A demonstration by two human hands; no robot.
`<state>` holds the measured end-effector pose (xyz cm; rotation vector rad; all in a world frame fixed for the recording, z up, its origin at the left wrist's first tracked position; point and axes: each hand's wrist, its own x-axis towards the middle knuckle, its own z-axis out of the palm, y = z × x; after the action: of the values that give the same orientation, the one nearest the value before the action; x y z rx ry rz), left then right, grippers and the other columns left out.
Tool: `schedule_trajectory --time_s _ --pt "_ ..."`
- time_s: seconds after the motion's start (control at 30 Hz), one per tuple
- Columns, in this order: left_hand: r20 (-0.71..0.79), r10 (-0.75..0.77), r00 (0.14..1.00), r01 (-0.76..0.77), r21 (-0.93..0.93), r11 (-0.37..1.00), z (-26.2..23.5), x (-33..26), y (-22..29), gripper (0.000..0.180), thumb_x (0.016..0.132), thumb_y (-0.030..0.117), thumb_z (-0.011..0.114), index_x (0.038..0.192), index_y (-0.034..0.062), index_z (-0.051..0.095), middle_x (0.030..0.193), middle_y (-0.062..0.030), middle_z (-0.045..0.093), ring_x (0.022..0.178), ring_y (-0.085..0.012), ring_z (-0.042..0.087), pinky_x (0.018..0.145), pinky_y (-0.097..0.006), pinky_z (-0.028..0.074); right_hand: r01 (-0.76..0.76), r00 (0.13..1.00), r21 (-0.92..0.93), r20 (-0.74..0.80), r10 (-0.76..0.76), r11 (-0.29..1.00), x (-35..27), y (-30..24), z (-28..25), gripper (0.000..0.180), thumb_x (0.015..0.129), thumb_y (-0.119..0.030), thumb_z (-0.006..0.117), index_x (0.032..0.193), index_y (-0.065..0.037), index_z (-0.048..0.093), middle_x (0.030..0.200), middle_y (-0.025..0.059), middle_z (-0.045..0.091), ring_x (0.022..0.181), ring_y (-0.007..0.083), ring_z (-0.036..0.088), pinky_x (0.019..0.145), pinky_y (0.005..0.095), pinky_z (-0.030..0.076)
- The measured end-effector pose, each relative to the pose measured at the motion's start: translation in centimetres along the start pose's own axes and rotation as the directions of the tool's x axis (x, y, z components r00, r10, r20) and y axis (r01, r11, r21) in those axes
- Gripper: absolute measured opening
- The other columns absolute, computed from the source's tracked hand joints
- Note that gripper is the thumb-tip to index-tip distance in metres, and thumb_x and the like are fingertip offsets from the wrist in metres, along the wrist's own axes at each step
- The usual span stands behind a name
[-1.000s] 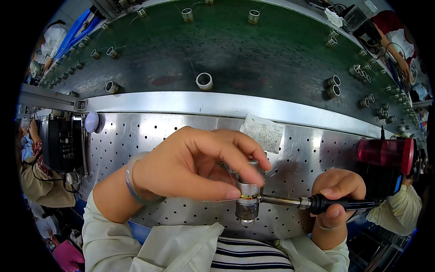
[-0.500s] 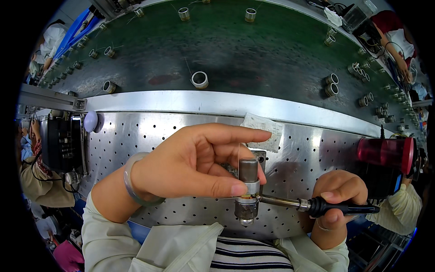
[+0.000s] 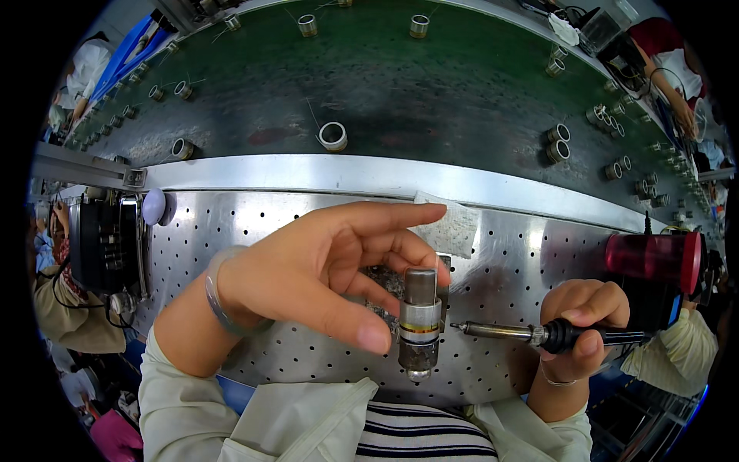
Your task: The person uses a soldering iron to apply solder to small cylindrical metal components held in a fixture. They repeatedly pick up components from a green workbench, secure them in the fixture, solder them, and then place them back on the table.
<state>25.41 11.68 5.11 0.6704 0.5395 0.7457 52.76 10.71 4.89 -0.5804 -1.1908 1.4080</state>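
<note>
A metal post [image 3: 420, 285] with a dark grey top and a rounded lower end stands in front of me. Around its middle sits a silver metal ring [image 3: 419, 314] with a thin yellowish band. My left hand [image 3: 308, 269] is just left of the post, thumb and forefinger spread wide; its other fingers reach towards the post's far side, and I cannot tell if they touch it. In my right hand [image 3: 583, 323] is a soldering iron [image 3: 500, 331], gripped by its black handle. The iron's tip points left at the ring, a small gap away.
Beyond the perforated metal worktop [image 3: 292, 369] runs a green conveyor belt [image 3: 369, 85] carrying several metal rings with fine wires. A whitish pad [image 3: 454, 227] lies behind the post. A red-pink cylindrical container [image 3: 650, 258] stands at right, a black device [image 3: 96, 250] at left. Other people work nearby.
My left thumb has come away from the ring and the hand has opened. The soldering iron's tip has drawn back to the right. Rings on the belt have shifted slightly left.
</note>
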Motion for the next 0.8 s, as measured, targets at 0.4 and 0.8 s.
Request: schedule_trajectory --time_s 0.4,0.8 --pt "-0.042 -0.104 0.994 0.103 -0.020 0.994 0.2 0.0 -0.3 0.073 0.073 -0.012 0.066 0.137 -0.0049 0.032 0.103 -0.0220 0.062 0.094 -0.0190 0.062 0.076 -0.023 0.053 -0.048 0.998 -0.021 0.026 0.049 0.999 0.0 0.3 0.4 0.026 0.075 -0.010 0.075 0.084 0.005 0.056 0.062 0.0103 0.058 0.044 0.0154 0.056 0.041 0.0250 0.045" --pt "-0.064 -0.106 0.992 0.103 -0.058 0.993 1.0 0.2 -0.5 0.076 0.071 -0.012 0.068 0.137 -0.0058 0.032 0.104 -0.0222 0.059 0.085 -0.0140 0.062 0.072 -0.019 0.052 -0.020 0.998 0.013 0.063 0.019 1.000 -0.1 0.4 0.0 0.026 0.075 -0.008 0.074 0.085 0.006 0.055 0.062 0.0104 0.058 0.045 0.0156 0.056 0.041 0.0252 0.044"
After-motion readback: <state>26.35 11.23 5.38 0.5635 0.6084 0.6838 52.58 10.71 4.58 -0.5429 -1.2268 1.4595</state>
